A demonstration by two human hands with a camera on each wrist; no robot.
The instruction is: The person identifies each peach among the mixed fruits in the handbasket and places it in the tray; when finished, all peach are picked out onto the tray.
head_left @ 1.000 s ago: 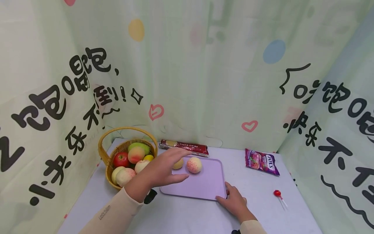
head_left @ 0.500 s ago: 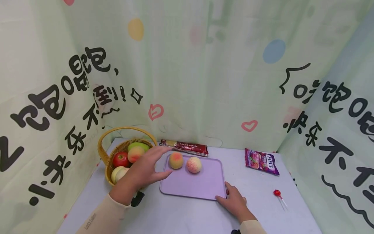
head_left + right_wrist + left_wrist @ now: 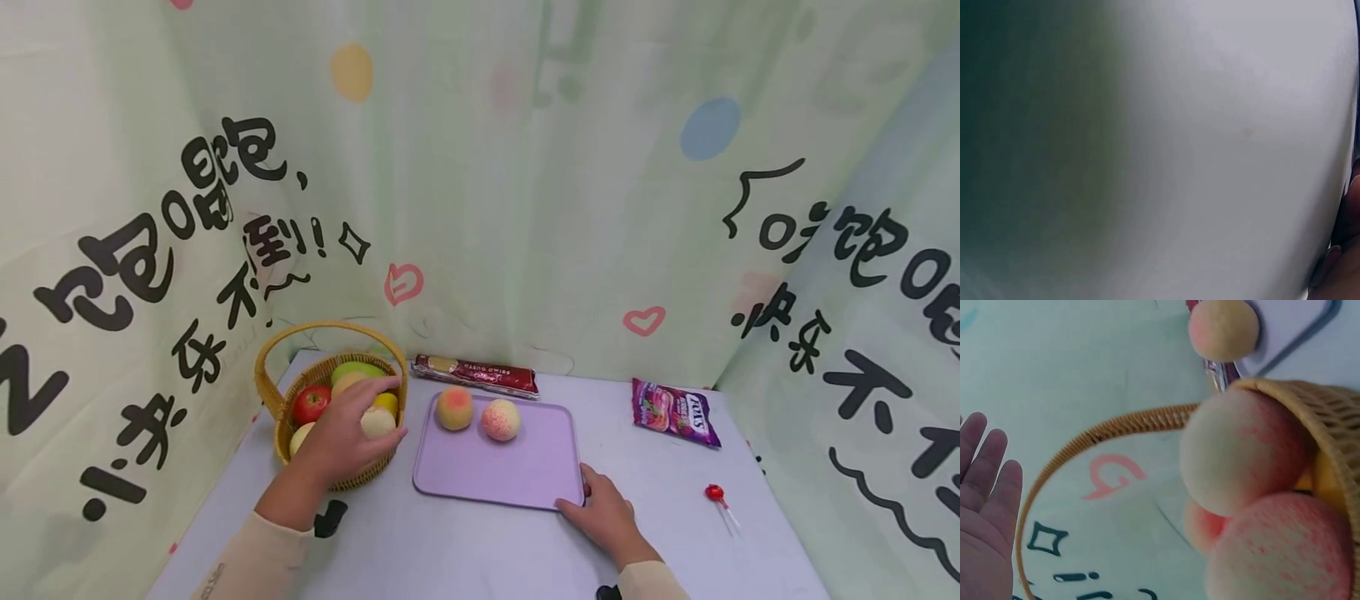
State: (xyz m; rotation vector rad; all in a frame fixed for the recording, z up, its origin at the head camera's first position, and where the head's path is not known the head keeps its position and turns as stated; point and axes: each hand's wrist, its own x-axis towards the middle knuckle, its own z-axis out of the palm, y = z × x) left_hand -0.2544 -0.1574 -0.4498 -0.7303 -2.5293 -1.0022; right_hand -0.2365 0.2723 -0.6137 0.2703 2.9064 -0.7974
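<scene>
My left hand (image 3: 337, 442) hovers over the wicker basket (image 3: 362, 478) of fruit, fingers and thumb spread around a pale peach (image 3: 377, 422). In the left wrist view that hand (image 3: 985, 506) is apart from the pink-and-white peach (image 3: 1241, 453), its fingers extended. The basket also holds a red apple (image 3: 311, 404), a green fruit and something yellow. With thumb above and fingers at the side, my right hand (image 3: 603, 512) holds the near right corner of a lilac tray (image 3: 495, 475). An orange-yellow peach (image 3: 454, 408) and a speckled peach (image 3: 501, 420) rest on the tray.
Behind the tray lies a long dark-red snack packet (image 3: 476, 375). To the right are a purple snack bag (image 3: 675, 413) and a red lollipop (image 3: 716, 493). The basket's tall handle (image 3: 330, 325) arches over the fruit. Printed curtains (image 3: 525, 208) enclose the table.
My left hand has moved left from over the tray to the basket, uncovering the orange-yellow peach. The right hand stays at the tray's corner.
</scene>
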